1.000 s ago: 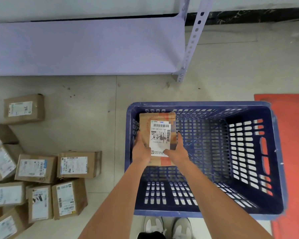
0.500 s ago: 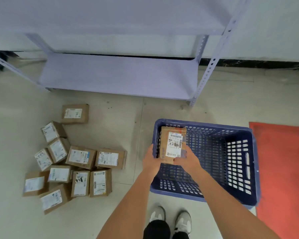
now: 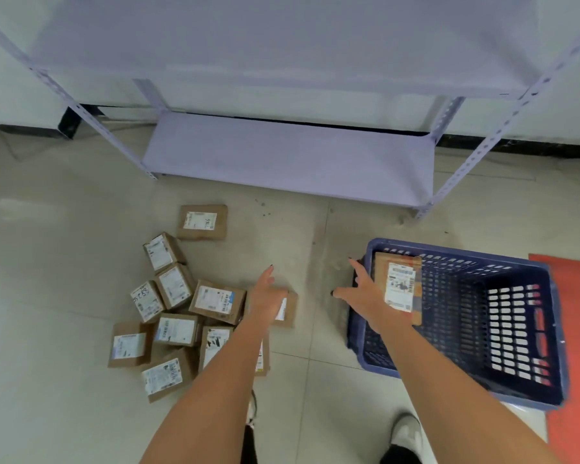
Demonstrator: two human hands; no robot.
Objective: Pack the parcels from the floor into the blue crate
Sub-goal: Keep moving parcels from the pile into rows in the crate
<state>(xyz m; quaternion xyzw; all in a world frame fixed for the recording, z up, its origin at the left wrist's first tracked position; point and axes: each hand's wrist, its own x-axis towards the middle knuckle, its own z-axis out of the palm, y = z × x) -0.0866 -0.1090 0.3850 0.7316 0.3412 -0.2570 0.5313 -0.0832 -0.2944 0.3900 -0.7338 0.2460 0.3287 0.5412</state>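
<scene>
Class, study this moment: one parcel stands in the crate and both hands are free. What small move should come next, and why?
Probably lower the left hand onto the nearest parcel just beneath it and take a grip. Both hands are open and hold nothing, one parcel already stands inside the blue crate, and many remain on the floor.

Parcels (image 3: pixel 181 306) left of crate (image 3: pixel 549 329)

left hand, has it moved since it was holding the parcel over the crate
Yes. The left hand has let go and swung left, away from the blue crate, and is now open above the parcels on the floor. The parcel stands in the crate's corner.
</scene>
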